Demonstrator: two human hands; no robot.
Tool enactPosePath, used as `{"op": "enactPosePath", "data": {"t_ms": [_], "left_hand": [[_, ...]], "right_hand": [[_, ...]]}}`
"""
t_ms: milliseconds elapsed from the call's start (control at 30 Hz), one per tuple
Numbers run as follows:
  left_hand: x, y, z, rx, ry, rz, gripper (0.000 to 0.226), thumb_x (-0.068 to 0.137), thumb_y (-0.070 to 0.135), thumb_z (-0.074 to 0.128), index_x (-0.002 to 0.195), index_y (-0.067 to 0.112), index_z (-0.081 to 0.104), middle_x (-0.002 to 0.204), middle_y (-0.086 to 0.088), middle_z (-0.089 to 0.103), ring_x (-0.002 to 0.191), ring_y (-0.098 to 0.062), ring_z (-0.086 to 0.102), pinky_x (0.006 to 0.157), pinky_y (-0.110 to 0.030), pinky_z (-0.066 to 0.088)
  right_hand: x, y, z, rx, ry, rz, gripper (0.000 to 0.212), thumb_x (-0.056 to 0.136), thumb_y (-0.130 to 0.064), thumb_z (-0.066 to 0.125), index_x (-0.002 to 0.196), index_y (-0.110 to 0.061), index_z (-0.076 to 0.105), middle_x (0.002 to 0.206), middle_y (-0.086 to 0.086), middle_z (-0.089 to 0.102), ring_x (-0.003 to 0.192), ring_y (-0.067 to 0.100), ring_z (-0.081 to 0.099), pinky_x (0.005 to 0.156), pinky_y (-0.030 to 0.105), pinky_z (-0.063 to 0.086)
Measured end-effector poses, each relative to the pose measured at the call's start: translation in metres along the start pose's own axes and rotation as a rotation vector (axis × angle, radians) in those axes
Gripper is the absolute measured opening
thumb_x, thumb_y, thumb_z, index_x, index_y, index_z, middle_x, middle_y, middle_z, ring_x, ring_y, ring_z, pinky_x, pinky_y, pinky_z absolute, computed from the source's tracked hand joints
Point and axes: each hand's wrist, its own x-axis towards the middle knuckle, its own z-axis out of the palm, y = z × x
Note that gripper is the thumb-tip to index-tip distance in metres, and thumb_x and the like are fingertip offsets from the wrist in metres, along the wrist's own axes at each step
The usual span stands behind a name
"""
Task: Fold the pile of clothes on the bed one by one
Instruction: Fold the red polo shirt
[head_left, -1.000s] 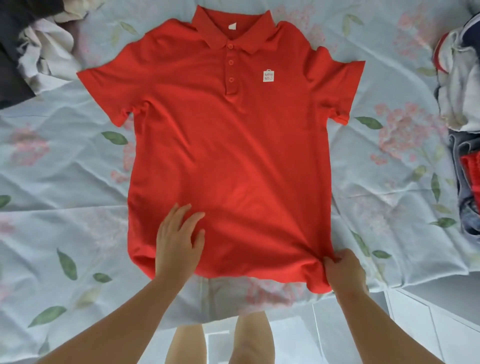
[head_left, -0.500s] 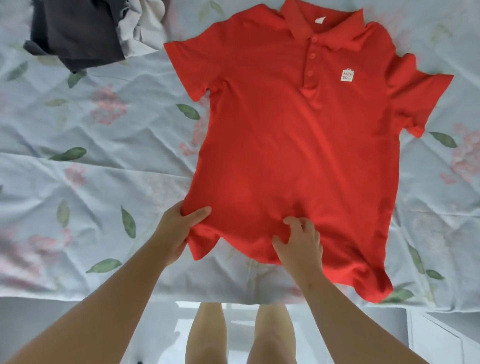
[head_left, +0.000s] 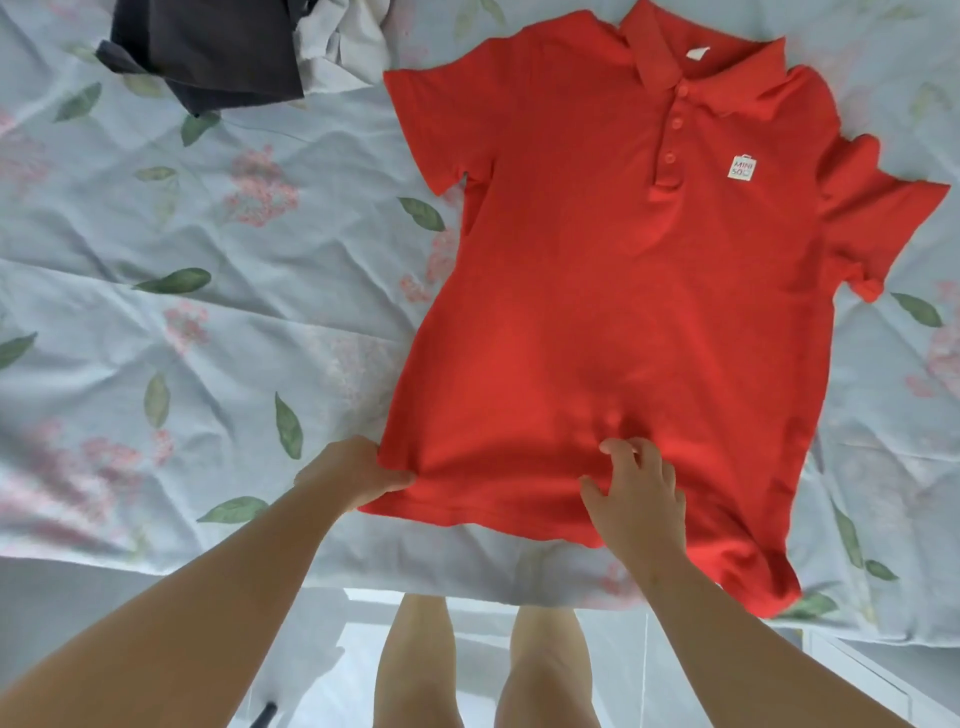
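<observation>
A red polo shirt (head_left: 639, 291) lies face up on the floral bedsheet (head_left: 208, 291), collar away from me, with a small white logo on the chest. My left hand (head_left: 353, 473) pinches the shirt's lower left hem corner. My right hand (head_left: 636, 488) rests on the hem near its middle, its fingers bent and pressing into the cloth, which bunches slightly under them. The lower right hem corner hangs over the bed's front edge.
A pile of dark grey and white clothes (head_left: 228, 47) lies at the far left of the bed. The bed's front edge (head_left: 156, 566) runs across the lower frame, with my legs and a pale floor below it.
The view has swung left. My left hand went from lying flat on the shirt to pinching its lower left corner. My right hand left the right corner and came to the hem's middle.
</observation>
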Motion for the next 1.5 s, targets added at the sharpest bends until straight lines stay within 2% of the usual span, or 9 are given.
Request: {"op": "enactPosePath", "data": {"t_ms": [233, 467, 600, 767, 900, 1100, 1267, 1367, 1500], "left_hand": [[0.014, 0.052, -0.027, -0.443, 0.364, 0.086, 0.026, 0.081, 0.048, 0.064, 0.079, 0.026, 0.049, 0.071, 0.007, 0.058, 0.067, -0.012, 0.053, 0.06, -0.029, 0.037], [0.05, 0.118, -0.085, -0.865, 0.303, 0.209, 0.024, 0.087, 0.039, 0.063, 0.098, 0.019, 0.064, 0.09, 0.003, 0.063, 0.08, -0.015, 0.058, 0.084, -0.037, 0.051], [0.063, 0.159, -0.124, -1.161, 0.154, 0.334, 0.029, 0.091, 0.035, 0.061, 0.104, 0.009, 0.062, 0.088, -0.003, 0.066, 0.074, -0.014, 0.062, 0.063, -0.023, 0.054], [0.09, 0.201, -0.171, -1.435, 0.288, 0.091, 0.029, 0.082, 0.043, 0.068, 0.087, 0.016, 0.06, 0.071, 0.0, 0.069, 0.069, -0.017, 0.062, 0.065, -0.028, 0.053], [0.099, 0.221, -0.202, -1.443, 0.395, -0.142, 0.054, 0.074, 0.044, 0.074, 0.111, 0.013, 0.05, 0.1, -0.002, 0.053, 0.087, -0.028, 0.051, 0.086, -0.06, 0.043], [0.094, 0.273, -0.205, -0.891, 0.725, 0.41, 0.052, 0.077, 0.019, 0.068, 0.127, 0.018, 0.053, 0.113, -0.001, 0.064, 0.105, -0.022, 0.061, 0.094, -0.036, 0.048], [0.098, 0.309, -0.161, 0.002, 0.383, 0.42, 0.071, 0.086, 0.064, 0.045, 0.147, 0.035, 0.024, 0.155, 0.01, 0.021, 0.138, -0.028, 0.026, 0.109, -0.046, 0.027], [0.097, 0.315, -0.146, 0.236, 0.504, 0.303, 0.072, 0.089, 0.066, 0.034, 0.149, 0.032, 0.014, 0.158, 0.006, 0.007, 0.139, -0.034, 0.019, 0.106, -0.051, 0.025], [0.092, 0.326, -0.116, 0.327, 0.618, 0.39, 0.075, 0.09, 0.061, 0.039, 0.151, 0.031, 0.007, 0.16, 0.001, -0.005, 0.144, -0.033, 0.005, 0.112, -0.053, 0.015]], "right_hand": [[0.054, -0.037, -0.026, 0.004, 0.042, -0.097, 0.056, 0.089, -0.03, 0.055, 0.141, -0.028, 0.037, 0.154, 0.002, 0.022, 0.136, 0.027, 0.027, 0.105, 0.041, 0.03], [0.144, -0.065, -0.064, 0.023, 0.083, -0.139, 0.059, 0.091, -0.03, 0.053, 0.146, -0.028, 0.03, 0.158, 0.003, 0.016, 0.144, 0.025, 0.017, 0.11, 0.045, 0.023], [0.204, -0.075, -0.085, 0.122, 0.094, -0.039, 0.065, 0.089, -0.038, 0.052, 0.148, -0.032, 0.023, 0.159, 0.0, 0.011, 0.146, 0.025, 0.01, 0.112, 0.048, 0.017], [0.231, -0.07, -0.09, 0.075, -0.059, -0.021, 0.072, 0.086, -0.048, 0.052, 0.149, -0.037, 0.017, 0.16, 0.0, 0.005, 0.146, 0.026, 0.003, 0.115, 0.05, 0.011], [0.237, -0.067, -0.1, 0.117, -0.162, -0.048, 0.077, 0.083, -0.043, 0.059, 0.149, -0.034, 0.019, 0.159, 0.003, 0.003, 0.146, 0.027, 0.003, 0.117, 0.048, 0.014], [0.236, -0.066, -0.106, 0.164, -0.24, -0.054, 0.082, 0.081, -0.042, 0.062, 0.149, -0.036, 0.017, 0.158, -0.001, -0.002, 0.146, 0.024, -0.002, 0.117, 0.048, 0.013], [0.233, -0.055, -0.116, 0.345, -0.279, -0.124, 0.076, 0.084, -0.04, 0.062, 0.149, -0.033, 0.022, 0.159, -0.002, 0.008, 0.146, 0.017, 0.004, 0.116, 0.034, 0.011], [0.237, -0.022, -0.138, 0.613, 0.063, -0.074, 0.047, 0.087, -0.022, 0.061, 0.133, -0.019, 0.051, 0.134, 0.003, 0.052, 0.123, 0.02, 0.049, 0.096, 0.02, 0.031], [0.249, 0.042, -0.161, 0.738, 0.565, 0.56, 0.042, 0.087, -0.022, 0.055, 0.126, -0.009, 0.05, 0.13, 0.016, 0.049, 0.119, 0.035, 0.045, 0.098, 0.038, 0.034]]}}
